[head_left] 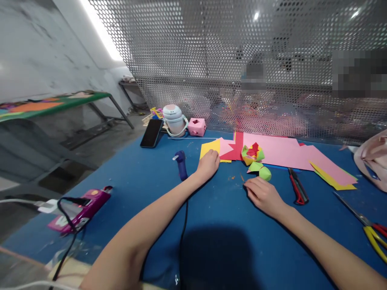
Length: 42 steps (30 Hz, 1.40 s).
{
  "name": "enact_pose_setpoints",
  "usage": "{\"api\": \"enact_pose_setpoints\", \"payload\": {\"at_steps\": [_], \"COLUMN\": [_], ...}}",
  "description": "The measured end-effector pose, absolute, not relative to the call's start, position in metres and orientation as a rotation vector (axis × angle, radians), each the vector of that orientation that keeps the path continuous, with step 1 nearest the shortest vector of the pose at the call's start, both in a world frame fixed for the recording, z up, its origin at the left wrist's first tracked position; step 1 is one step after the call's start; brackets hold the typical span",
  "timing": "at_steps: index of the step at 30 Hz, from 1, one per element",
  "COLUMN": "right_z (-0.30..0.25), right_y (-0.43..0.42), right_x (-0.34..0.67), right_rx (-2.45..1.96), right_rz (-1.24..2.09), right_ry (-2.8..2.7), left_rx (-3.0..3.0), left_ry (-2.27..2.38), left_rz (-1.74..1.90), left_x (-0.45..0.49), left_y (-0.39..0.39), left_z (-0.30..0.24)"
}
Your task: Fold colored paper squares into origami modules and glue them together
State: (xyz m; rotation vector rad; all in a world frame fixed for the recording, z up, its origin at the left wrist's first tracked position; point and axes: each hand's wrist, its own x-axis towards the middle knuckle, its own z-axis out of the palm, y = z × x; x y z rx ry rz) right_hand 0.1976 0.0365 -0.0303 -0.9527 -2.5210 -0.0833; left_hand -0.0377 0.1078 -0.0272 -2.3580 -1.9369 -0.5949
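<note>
My left hand [209, 164] rests with curled fingers at the edge of the yellow paper [206, 150] and a pointed pink paper piece [225, 147]. Its fingertips are hidden, so I cannot see what they hold. My right hand [262, 194] is low over the table, fingers bent and drawn together; anything between them is too small to make out. Just beyond it lies a folded green paper piece [265, 173]. Behind that stands a paper flower [252, 154] in green, yellow and red. A blue hot glue gun [181, 164] stands left of my left hand.
Pink sheets [272, 150] lie along the perforated metal screen [211, 72]. A utility knife [298, 187] and scissors [364, 220] are at right. A phone [151, 133], white bottle [174, 121] and pink paper box [197, 127] stand at the back. A purple power strip [87, 209] is left.
</note>
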Motion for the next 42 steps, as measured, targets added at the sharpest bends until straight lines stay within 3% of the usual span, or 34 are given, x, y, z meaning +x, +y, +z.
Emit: {"api": "enact_pose_setpoints", "payload": {"at_steps": [15, 42], "right_z": [-0.011, -0.03], "right_y": [0.085, 0.108], "right_x": [0.113, 0.122], "right_rx": [-1.785, -1.414], "right_rz": [-0.126, 0.305], "right_ry": [-2.46, -2.258], "left_rx": [-2.301, -2.386], "left_ry": [-1.968, -2.037], "left_rz": [-0.811, -0.516], "left_x": [-0.036, -0.04], "left_y": [0.107, 0.113], "left_z": [-0.033, -0.027]}}
